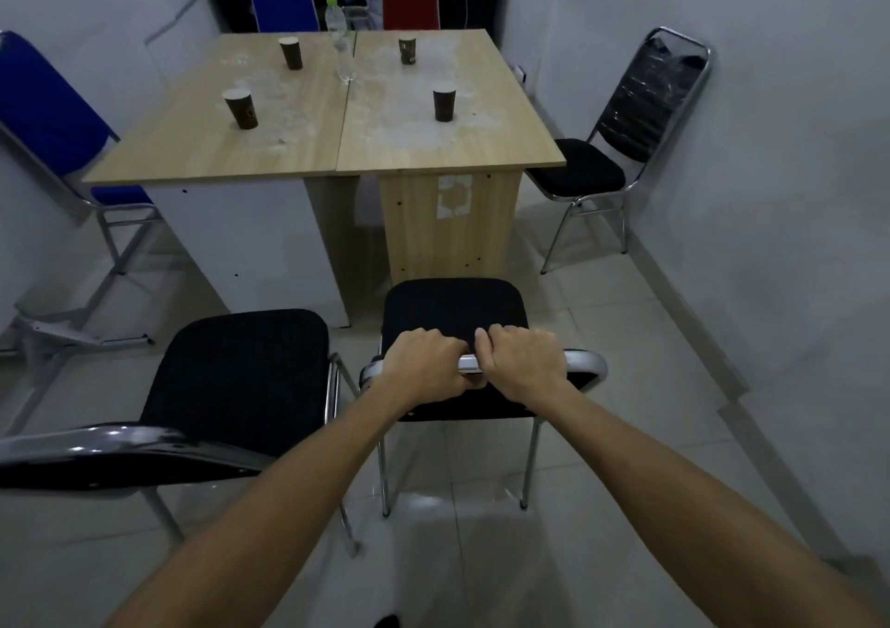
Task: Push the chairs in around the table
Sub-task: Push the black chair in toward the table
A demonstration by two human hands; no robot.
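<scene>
Gripping the chrome top rail of the black chair (452,309), the left hand (424,360) and right hand (522,360) sat side by side, fingers curled over it. The chair stood short of the worktop (313,146), probably light, its stiff frame sliding easily on tile.

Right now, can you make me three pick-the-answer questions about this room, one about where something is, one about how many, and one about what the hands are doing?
1. Where is the water bottle?
A. On the table
B. On the floor
C. On a chair seat

2. How many dark cups stand on the table?
A. Two
B. Four
C. Six

3. What are the hands doing?
A. Hanging free
B. Holding a cup
C. Gripping a chair's back rail

Answers:
1. A, the water bottle stands upright on the table.
2. B, two cups sit on each half.
3. C, the left hand and right hand curl over the back rail of the black chair.
</scene>
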